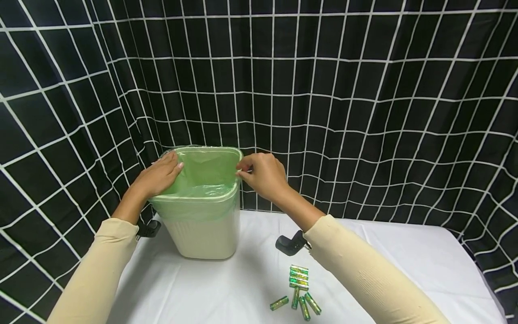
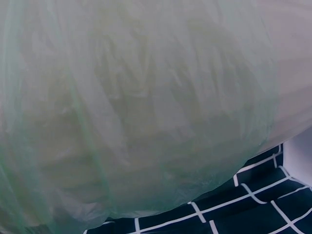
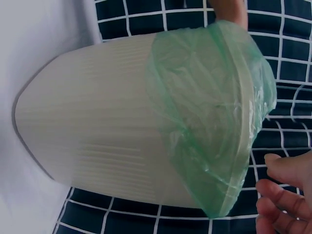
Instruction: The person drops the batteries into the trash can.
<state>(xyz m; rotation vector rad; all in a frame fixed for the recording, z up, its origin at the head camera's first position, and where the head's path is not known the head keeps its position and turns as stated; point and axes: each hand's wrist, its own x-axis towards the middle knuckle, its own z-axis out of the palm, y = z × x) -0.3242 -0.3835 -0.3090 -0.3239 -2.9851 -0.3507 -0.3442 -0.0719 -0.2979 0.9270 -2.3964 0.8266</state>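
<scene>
A cream waste bin point(image 1: 206, 238) stands on the table, lined with a thin green plastic bag point(image 1: 202, 164) folded over its rim. My left hand point(image 1: 159, 173) lies over the left side of the rim, fingers extended on the bag. At the right rim is my right hand point(image 1: 267, 175), its thumb and forefinger close to the bag's edge. In the right wrist view those fingertips point(image 3: 273, 161) are bent, a small gap between them, beside the bag's folded-over part point(image 3: 204, 107). Wrinkled bag film point(image 2: 146, 107) fills most of the left wrist view, hiding the left hand.
Several green and gold batteries point(image 1: 299, 277) lie on the white tablecloth point(image 1: 202, 288) near the front, some in a row and others loose. A black curtain with a white grid point(image 1: 323, 90) hangs behind and to the left. Dark wrist devices point(image 1: 290, 244) hang below both wrists.
</scene>
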